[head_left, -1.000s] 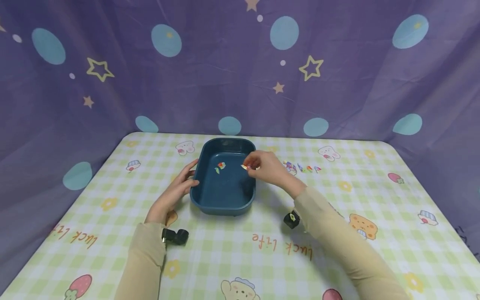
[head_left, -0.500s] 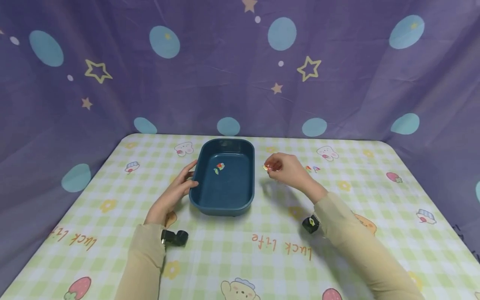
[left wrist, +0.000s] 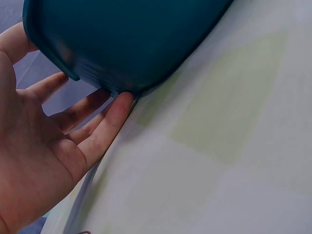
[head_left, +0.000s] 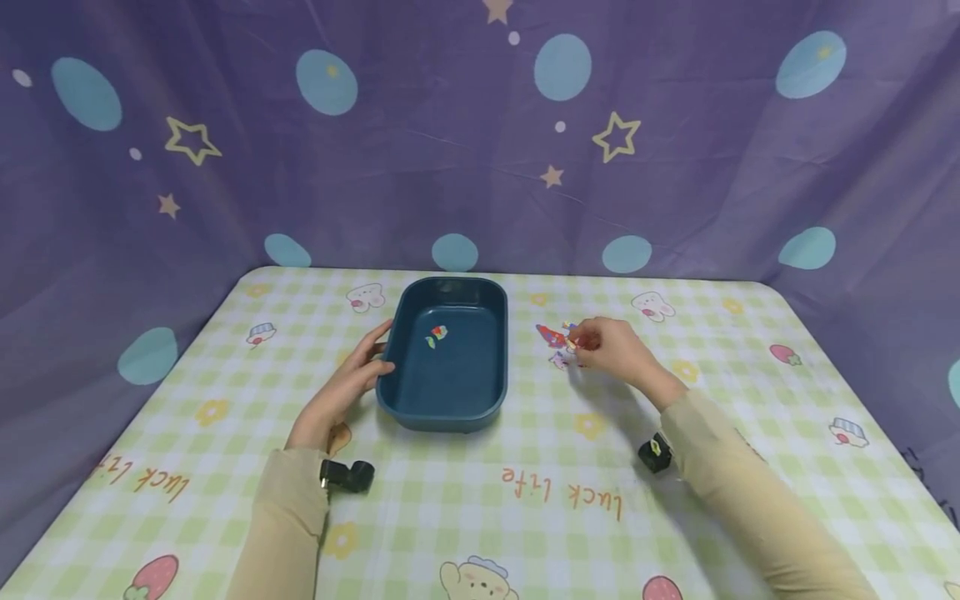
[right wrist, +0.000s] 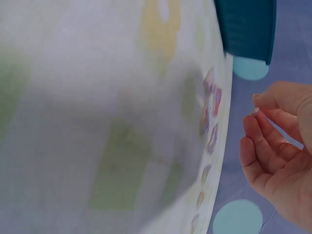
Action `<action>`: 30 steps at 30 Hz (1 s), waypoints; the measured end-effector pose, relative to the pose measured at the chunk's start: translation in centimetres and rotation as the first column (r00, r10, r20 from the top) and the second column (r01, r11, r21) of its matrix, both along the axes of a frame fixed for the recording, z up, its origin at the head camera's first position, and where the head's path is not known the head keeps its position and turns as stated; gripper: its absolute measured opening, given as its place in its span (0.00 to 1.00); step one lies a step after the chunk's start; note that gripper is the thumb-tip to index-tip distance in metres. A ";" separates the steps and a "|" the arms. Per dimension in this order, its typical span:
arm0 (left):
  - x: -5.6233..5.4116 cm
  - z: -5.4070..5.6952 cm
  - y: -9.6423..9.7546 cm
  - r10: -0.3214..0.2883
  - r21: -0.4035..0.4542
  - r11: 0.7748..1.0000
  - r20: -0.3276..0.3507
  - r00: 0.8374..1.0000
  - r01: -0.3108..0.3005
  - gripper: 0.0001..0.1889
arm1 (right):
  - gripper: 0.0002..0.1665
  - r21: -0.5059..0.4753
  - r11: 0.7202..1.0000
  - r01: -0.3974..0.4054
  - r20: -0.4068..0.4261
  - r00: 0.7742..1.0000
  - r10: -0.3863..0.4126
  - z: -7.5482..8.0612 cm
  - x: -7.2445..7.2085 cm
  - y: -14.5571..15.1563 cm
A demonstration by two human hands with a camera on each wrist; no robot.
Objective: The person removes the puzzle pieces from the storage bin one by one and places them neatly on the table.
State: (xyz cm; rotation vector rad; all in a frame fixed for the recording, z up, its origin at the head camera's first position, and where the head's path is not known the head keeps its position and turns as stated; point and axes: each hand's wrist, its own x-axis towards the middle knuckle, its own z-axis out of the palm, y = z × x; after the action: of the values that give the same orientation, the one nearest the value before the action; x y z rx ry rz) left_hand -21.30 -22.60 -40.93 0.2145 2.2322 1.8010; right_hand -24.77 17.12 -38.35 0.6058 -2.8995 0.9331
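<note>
A dark teal plastic tray [head_left: 444, 387] stands left of the table's middle. Two small colourful pieces [head_left: 439, 332] lie on its floor. My left hand [head_left: 345, 392] rests against its left side, fingers fairly straight, thumb at the rim. In the left wrist view, the fingertips [left wrist: 124, 100] touch the tray's wall. To the right of the tray, my right hand [head_left: 622, 352] hovers by a small group of flat, bright pieces, a red one [head_left: 551, 336] among them. A tiny shiny piece [right wrist: 255, 112] is pinched between thumb and forefinger; its kind cannot be told.
A checked tablecloth [head_left: 450, 533] with printed cartoons covers the table. More small pieces [right wrist: 205, 174] lie in a row past the group, in the right wrist view. A purple patterned curtain [head_left: 465, 183] hangs behind the table.
My right hand has moved right, from the tray's right rim to the group of pieces, uncovering a red piece beside it. My left hand and the tray stay put.
</note>
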 end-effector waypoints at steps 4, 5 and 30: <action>0.0 0.1 0.0 -0.004 -0.002 1.000 0.000 1.000 0.004 0.35 | 0.11 0.026 0.999 0.031 0.014 0.999 -0.032 -0.2 -0.1 1.1; -0.1 0.1 0.1 -0.005 -0.002 1.000 -0.001 1.000 0.005 0.35 | 0.11 0.038 0.999 0.036 0.012 0.999 -0.037 -0.2 -0.1 1.4; -0.1 0.0 0.0 0.003 -0.008 1.000 0.001 1.000 -0.003 0.35 | 0.09 0.150 0.989 0.018 0.071 0.997 -0.029 -1.8 -0.4 3.5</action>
State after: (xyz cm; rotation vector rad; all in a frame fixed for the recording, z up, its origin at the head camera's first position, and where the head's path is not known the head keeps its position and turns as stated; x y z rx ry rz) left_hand -21.38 -22.56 -40.98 0.2094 2.2399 1.7932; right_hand -25.15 20.58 -40.11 0.5560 -3.0552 0.7566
